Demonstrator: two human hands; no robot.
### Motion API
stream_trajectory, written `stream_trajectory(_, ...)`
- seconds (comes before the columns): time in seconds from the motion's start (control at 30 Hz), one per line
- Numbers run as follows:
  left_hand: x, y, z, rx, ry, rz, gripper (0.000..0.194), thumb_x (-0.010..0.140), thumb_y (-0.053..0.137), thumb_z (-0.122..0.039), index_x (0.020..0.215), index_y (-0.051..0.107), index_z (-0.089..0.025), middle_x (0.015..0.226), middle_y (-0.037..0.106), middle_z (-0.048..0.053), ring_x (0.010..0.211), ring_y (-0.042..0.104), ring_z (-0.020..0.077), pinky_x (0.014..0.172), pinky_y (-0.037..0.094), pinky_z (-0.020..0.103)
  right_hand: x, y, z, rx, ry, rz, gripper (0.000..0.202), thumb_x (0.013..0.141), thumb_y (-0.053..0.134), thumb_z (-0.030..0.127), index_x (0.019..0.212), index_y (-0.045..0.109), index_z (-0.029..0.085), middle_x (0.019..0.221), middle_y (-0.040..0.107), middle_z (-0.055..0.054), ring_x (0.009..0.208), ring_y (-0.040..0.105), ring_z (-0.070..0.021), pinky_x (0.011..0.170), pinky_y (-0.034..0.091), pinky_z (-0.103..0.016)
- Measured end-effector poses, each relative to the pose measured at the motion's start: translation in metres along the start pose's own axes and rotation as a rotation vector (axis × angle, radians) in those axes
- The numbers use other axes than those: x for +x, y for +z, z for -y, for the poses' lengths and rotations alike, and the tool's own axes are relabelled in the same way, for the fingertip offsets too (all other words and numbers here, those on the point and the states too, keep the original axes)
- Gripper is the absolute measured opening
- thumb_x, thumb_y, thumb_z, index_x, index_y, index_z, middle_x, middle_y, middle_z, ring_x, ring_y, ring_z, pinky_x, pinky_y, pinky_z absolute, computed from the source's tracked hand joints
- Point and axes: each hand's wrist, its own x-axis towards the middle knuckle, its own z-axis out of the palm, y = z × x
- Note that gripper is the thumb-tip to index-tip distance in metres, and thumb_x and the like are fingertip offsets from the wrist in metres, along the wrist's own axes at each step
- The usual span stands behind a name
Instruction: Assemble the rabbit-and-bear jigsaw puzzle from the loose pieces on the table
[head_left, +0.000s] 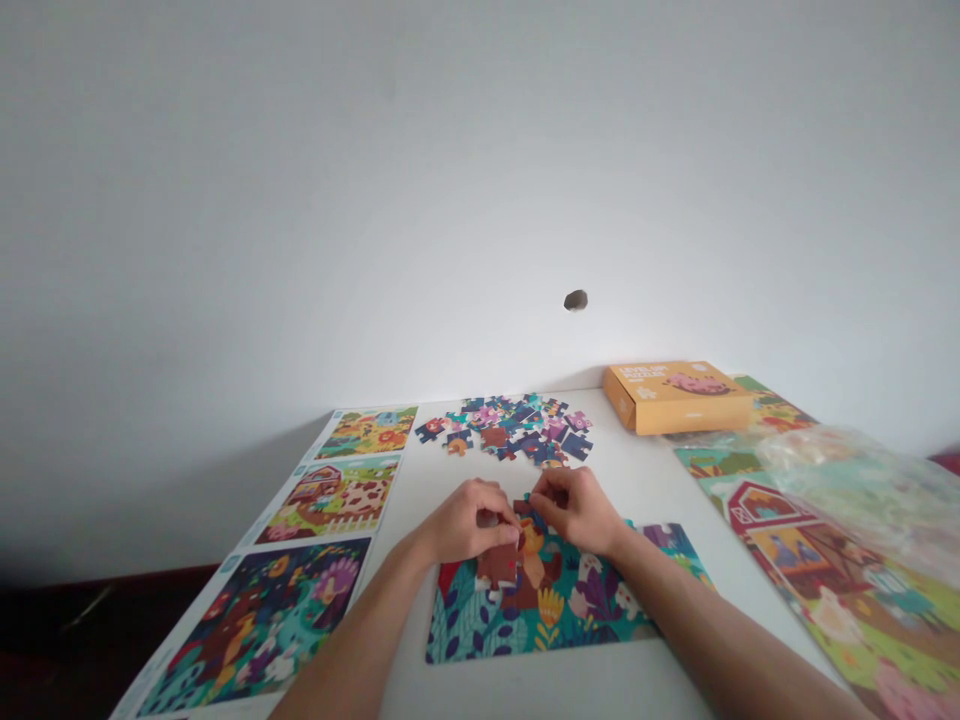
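Note:
A partly assembled jigsaw puzzle (pixel 487 625) with plants and animals lies on the white table in front of me. My left hand (pixel 476 520) is at its upper left, thumb and fingers closed on the edge of a brown puzzle piece (pixel 496 565). Across from it, my right hand (pixel 576 505) pinches a small brown and dark blue puzzle piece (pixel 523 507) at the puzzle's top edge. The fingertips partly cover both pieces. Just beyond my hands lies a heap of loose puzzle pieces (pixel 517 425).
A sheet of printed pictures (pixel 322 500) lies along the left side. At the back right stands a yellow puzzle box (pixel 679 395). A finished farm puzzle (pixel 825 570) is on the right, partly under a clear plastic bag (pixel 847 480). Behind the table rises a white wall (pixel 450 200).

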Motion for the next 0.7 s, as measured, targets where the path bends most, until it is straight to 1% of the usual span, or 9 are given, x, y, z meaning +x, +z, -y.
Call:
stream_trajectory(0.13,-0.001,-0.001,-0.001,-0.005,0.033,0.000,0.022,0.083,0.062,-0.032,0.077,0.075,-0.014,0.069,0.066,0.006,0.067,0.058,0.0144,0.068,0.042,0.026,0.000,0.000,-0.001,-0.046,0.008,0.015,0.018,0.083,0.056,0.026,0.070,0.062,0.016,0.058,0.059,0.002,0.051,0.047,-0.0081,0.052,0.033,-0.020)
stream_trajectory(0.2,-0.001,-0.001,-0.001,0.008,0.037,0.006,0.020,0.082,0.062,-0.029,0.078,0.075,-0.015,0.070,0.066,0.005,0.069,0.059,0.0147,0.069,0.042,0.026,0.000,-0.002,-0.001,-0.111,-0.005,0.049,0.017,0.083,0.056,0.028,0.073,0.064,0.017,0.061,0.062,0.001,0.054,0.051,-0.0091,0.054,0.035,-0.021)
stream_trajectory(0.3,-0.002,-0.001,0.000,0.026,0.036,0.000,0.017,0.081,0.062,-0.027,0.076,0.073,-0.015,0.070,0.067,0.005,0.070,0.059,0.0154,0.072,0.043,0.027,-0.001,-0.007,0.003,-0.240,-0.082,0.150,0.013,0.080,0.061,0.030,0.086,0.070,0.022,0.074,0.067,0.001,0.066,0.059,-0.0126,0.063,0.038,-0.023)
stream_trajectory(0.37,-0.002,-0.001,0.002,0.020,0.039,0.000,0.016,0.080,0.062,-0.026,0.077,0.073,-0.015,0.072,0.068,0.005,0.072,0.060,0.0158,0.073,0.043,0.027,-0.002,-0.011,0.005,-0.320,-0.128,0.201,0.021,0.077,0.065,0.031,0.096,0.070,0.026,0.086,0.069,0.000,0.078,0.062,-0.0157,0.069,0.040,-0.024)
stream_trajectory(0.43,-0.002,-0.001,0.003,0.013,0.041,0.001,0.015,0.079,0.062,-0.025,0.078,0.074,-0.015,0.073,0.069,0.006,0.072,0.060,0.0160,0.073,0.044,0.027,-0.002,-0.014,0.008,-0.372,-0.131,0.226,0.027,0.076,0.066,0.034,0.102,0.070,0.029,0.093,0.068,-0.001,0.085,0.062,-0.0177,0.071,0.041,-0.025)
stream_trajectory(0.57,-0.002,-0.001,0.002,0.030,0.019,-0.011,0.014,0.078,0.064,-0.025,0.079,0.075,-0.016,0.073,0.071,0.006,0.071,0.061,0.0162,0.073,0.044,0.028,-0.001,-0.015,0.008,-0.398,-0.094,0.254,0.030,0.076,0.067,0.036,0.106,0.069,0.030,0.097,0.067,-0.002,0.089,0.062,-0.0185,0.075,0.042,-0.026)
stream_trajectory(0.7,-0.002,-0.002,-0.001,0.021,-0.002,0.003,0.015,0.079,0.067,-0.028,0.080,0.076,-0.017,0.072,0.071,0.006,0.070,0.060,0.0158,0.072,0.045,0.027,-0.001,-0.014,0.005,-0.402,-0.089,0.254,0.031,0.077,0.068,0.038,0.106,0.068,0.030,0.096,0.066,-0.002,0.089,0.062,-0.0185,0.075,0.041,-0.026)
